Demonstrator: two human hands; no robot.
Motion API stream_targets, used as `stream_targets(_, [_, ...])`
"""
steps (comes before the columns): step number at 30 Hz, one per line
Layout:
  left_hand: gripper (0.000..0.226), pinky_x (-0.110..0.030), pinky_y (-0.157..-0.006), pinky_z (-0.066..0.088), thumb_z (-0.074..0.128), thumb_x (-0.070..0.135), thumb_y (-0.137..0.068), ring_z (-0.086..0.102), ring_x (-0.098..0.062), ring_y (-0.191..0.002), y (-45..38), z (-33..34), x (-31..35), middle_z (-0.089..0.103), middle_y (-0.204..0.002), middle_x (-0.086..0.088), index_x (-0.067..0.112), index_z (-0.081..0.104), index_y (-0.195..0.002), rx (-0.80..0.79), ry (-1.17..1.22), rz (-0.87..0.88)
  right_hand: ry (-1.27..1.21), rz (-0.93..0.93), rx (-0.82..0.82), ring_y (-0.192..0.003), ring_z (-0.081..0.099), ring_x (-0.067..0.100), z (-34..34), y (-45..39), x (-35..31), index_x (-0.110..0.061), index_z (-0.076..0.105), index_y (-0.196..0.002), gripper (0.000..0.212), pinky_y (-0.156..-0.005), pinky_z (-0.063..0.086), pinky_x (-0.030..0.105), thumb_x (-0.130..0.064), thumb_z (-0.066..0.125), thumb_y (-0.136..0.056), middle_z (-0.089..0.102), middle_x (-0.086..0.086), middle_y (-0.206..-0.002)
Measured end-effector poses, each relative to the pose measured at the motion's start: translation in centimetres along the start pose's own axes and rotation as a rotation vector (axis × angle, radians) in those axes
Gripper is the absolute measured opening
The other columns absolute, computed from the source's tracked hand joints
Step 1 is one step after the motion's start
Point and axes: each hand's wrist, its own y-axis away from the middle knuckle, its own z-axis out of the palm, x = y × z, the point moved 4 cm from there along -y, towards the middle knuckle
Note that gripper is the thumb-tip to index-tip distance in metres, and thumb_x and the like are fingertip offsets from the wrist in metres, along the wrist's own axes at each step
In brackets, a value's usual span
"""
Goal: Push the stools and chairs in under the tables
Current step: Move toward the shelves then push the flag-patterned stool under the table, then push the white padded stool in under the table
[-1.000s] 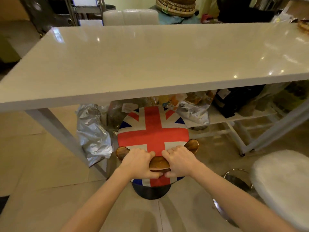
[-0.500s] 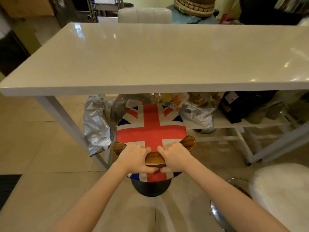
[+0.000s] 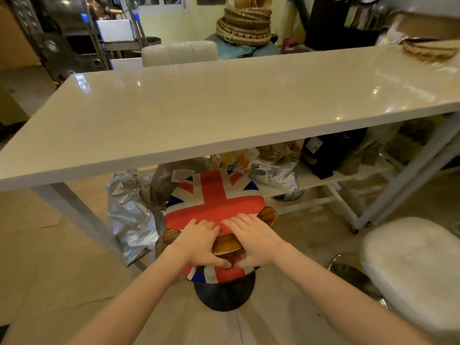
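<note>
A stool (image 3: 214, 200) with a red, white and blue flag seat and a curved wooden backrest (image 3: 225, 244) stands at the near edge of the white table (image 3: 199, 115), its far half under the tabletop. My left hand (image 3: 200, 241) and my right hand (image 3: 254, 239) lie side by side over the backrest, fingers stretched onto the seat and thumbs hooked under the wood. The stool's round black base (image 3: 224, 296) shows below my wrists.
A white padded stool (image 3: 413, 265) with a chrome base (image 3: 348, 270) stands at my right. Foil bags (image 3: 129, 212) and packages fill the low shelf (image 3: 348, 173) under the table. A white chair back (image 3: 180, 53) rises behind the far edge. Baskets (image 3: 244, 26) are beyond.
My fingers have uncurled from the backrest and now lie flatter on the seat. The view has tilted up, showing more of the room behind the table.
</note>
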Motion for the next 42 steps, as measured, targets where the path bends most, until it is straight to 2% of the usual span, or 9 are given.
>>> stream_targets(3, [0.101,-0.039,-0.108,0.027,0.044,0.082,-0.068,0.036,-0.021,-0.13,-1.4,-2.7,2.4,0.035,-0.146,-0.003,0.016,0.029,-0.142,0.141,0.08,0.036,-0.07,0.101,0.147,-0.134,0.031,0.025,-1.8,3.2,0.9,-0.009,0.023,-0.145,0.097,-0.112,0.021,0.038,-0.047,0.071,-0.07,0.036,0.011,-0.147])
stream_targets(6, [0.099,-0.037,-0.106,0.034,0.047,0.079,-0.066,0.036,-0.018,-0.131,-3.8,-5.3,7.6,0.036,-0.147,-0.002,0.017,0.03,-0.142,0.303,0.178,0.201,-0.076,0.235,0.282,-0.132,0.036,0.023,-3.8,8.0,3.4,-0.009,0.029,-0.143,0.096,-0.113,0.027,0.039,-0.048,0.072,-0.066,0.041,0.01,-0.144])
stream_targets(10, [0.091,-0.037,-0.107,0.034,0.052,0.069,-0.075,0.036,-0.019,-0.131,-6.0,-7.3,16.8,0.033,-0.148,-0.004,0.016,0.025,-0.144,0.35,0.251,0.356,0.028,0.441,0.327,-0.129,0.041,0.025,-5.9,16.2,7.5,-0.009,0.033,-0.14,0.097,-0.109,0.021,0.031,-0.047,0.075,-0.062,0.046,0.011,-0.14])
stream_targets(13, [0.087,-0.032,-0.108,0.029,0.055,0.062,-0.081,0.032,-0.016,-0.134,-7.1,-8.1,24.2,0.028,-0.151,-0.002,0.018,0.019,-0.146,0.375,0.287,0.454,0.085,0.571,0.337,-0.132,0.037,0.024,-6.9,23.6,10.0,-0.011,0.033,-0.141,0.094,-0.112,0.026,0.036,-0.047,0.073,-0.064,0.043,0.009,-0.142])
stream_targets(23, [0.08,-0.031,-0.109,0.025,0.056,0.055,-0.084,0.031,-0.017,-0.133,-8.7,-8.8,49.8,0.03,-0.149,-0.004,0.014,0.023,-0.145,0.369,0.352,0.687,0.146,0.834,0.356,-0.128,0.041,0.024,-9.5,50.4,14.9,-0.008,0.035,-0.139,0.091,-0.108,0.03,0.037,-0.057,0.059,-0.067,0.047,0.009,-0.138])
stream_targets(27, [0.082,-0.03,-0.111,0.015,0.052,0.056,-0.086,0.021,-0.017,-0.139,-9.6,-7.5,57.2,0.022,-0.154,-0.005,0.012,0.019,-0.147,0.289,0.376,0.681,0.138,0.907,0.336,-0.125,0.044,0.027,-8.9,58.8,16.1,-0.007,0.038,-0.138,0.095,-0.106,0.026,0.032,-0.052,0.072,-0.062,0.05,0.012,-0.136])
stream_targets(34, [0.093,-0.033,-0.11,0.022,0.052,0.064,-0.079,0.022,-0.022,-0.138,-12.5,-5.2,65.0,0.019,-0.154,-0.008,0.01,0.016,-0.146,0.107,0.325,0.647,0.098,0.97,0.234,-0.129,0.039,0.028,-6.0,67.4,21.2,-0.008,0.034,-0.141,0.102,-0.107,0.027,0.036,-0.052,0.074,-0.059,0.044,0.011,-0.141])
stream_targets(38, [0.117,-0.031,-0.107,0.025,0.034,0.08,-0.053,0.026,-0.022,-0.135,-15.4,-3.3,67.8,0.023,-0.151,-0.009,0.011,0.017,-0.146,0.078,0.279,0.638,0.079,0.918,0.141,-0.133,0.034,0.029,-4.1,69.0,25.2,-0.006,0.03,-0.144,0.107,-0.109,0.024,0.037,-0.05,0.077,-0.058,0.039,0.013,-0.144])
stream_targets(42, [0.111,-0.032,-0.109,0.025,0.055,0.073,-0.063,0.024,-0.022,-0.137,-18.4,-1.2,69.8,0.022,-0.152,-0.009,0.011,0.017,-0.146,0.033,0.287,0.578,0.069,0.827,0.073,-0.134,0.034,0.029,-2.8,69.3,29.4,-0.008,0.03,-0.144,0.108,-0.11,0.023,0.037,-0.047,0.08,-0.056,0.038,0.013,-0.146])
